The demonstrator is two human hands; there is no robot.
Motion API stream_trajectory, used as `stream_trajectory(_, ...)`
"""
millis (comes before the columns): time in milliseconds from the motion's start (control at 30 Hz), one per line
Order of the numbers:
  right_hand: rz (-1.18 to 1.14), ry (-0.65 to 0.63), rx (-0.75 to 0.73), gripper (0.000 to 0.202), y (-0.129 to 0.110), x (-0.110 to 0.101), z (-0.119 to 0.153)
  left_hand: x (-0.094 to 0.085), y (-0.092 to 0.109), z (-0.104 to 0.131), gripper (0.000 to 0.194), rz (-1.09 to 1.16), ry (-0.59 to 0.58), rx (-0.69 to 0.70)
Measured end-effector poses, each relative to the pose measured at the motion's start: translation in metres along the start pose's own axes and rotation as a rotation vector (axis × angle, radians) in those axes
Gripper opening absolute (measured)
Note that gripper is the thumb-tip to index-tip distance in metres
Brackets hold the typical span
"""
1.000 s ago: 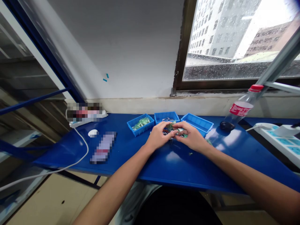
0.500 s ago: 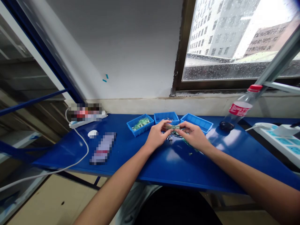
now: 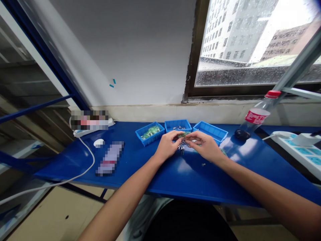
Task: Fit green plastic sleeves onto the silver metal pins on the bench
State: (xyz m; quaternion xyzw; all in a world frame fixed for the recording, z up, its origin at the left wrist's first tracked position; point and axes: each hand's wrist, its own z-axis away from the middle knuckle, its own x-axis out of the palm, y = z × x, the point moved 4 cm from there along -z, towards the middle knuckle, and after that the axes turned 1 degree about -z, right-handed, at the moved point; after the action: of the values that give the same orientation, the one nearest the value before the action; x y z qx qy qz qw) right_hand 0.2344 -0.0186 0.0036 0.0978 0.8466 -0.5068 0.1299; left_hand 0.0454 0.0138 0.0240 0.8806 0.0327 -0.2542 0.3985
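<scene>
A small green circuit board point(image 3: 185, 133) is raised over the table between my hands. My left hand point(image 3: 167, 144) pinches its left end between thumb and fingers. My right hand point(image 3: 204, 144) has thumb and index finger closed at the board's right part; the fingertips hide whether a smaller part is in them too. Below the hands lie several small dark cylindrical parts with metal leads point(image 3: 182, 148). More green boards point(image 3: 223, 152) show partly behind my right wrist.
Along the wall stand a blue bin point(image 3: 144, 142) of green boards, a middle bin point(image 3: 170, 124) with leaded parts, and a right bin point(image 3: 215, 134). A cola bottle point(image 3: 257, 117) and power strip point(image 3: 298, 147) are at right; a blurred-out flat object point(image 3: 110, 159) and cable point(image 3: 92, 160) at left.
My right hand has shifted left and its fingers have drawn together at the board. The board sits slightly higher and further left, uncovering more of the leaded parts.
</scene>
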Motion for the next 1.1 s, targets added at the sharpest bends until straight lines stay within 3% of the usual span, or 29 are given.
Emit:
stream_trajectory(200,0.086,0.192,0.015,0.040,0.002,-0.012,-0.002,0.000,-0.006,0.001,0.025,0.116,0.039,-0.094)
stream_trajectory(367,0.090,0.035,0.020,0.029,-0.007,-0.007,-0.002,0.003,-0.009,0.003,0.037,0.258,-0.003,-0.175)
stream_trajectory(567,0.089,-0.007,0.062,0.033,-0.004,-0.004,-0.002,0.002,-0.006,0.001,0.043,0.245,-0.027,-0.115)
stream_trajectory(700,-0.089,0.050,0.165,0.040,0.004,-0.004,0.000,-0.004,-0.001,0.000,0.032,0.065,0.094,-0.109)
stream_trajectory(800,-0.115,0.101,0.198,0.035,0.005,-0.005,0.001,-0.003,0.004,0.001,0.022,0.034,0.053,-0.121)
stream_trajectory(967,-0.092,-0.027,0.068,0.040,0.000,0.003,0.001,0.003,0.004,0.001,0.041,0.113,-0.058,-0.049)
stream_trajectory(1100,-0.012,-0.002,-0.005,0.035,-0.005,0.002,0.001,0.001,-0.001,0.000,0.025,0.069,-0.016,-0.061)
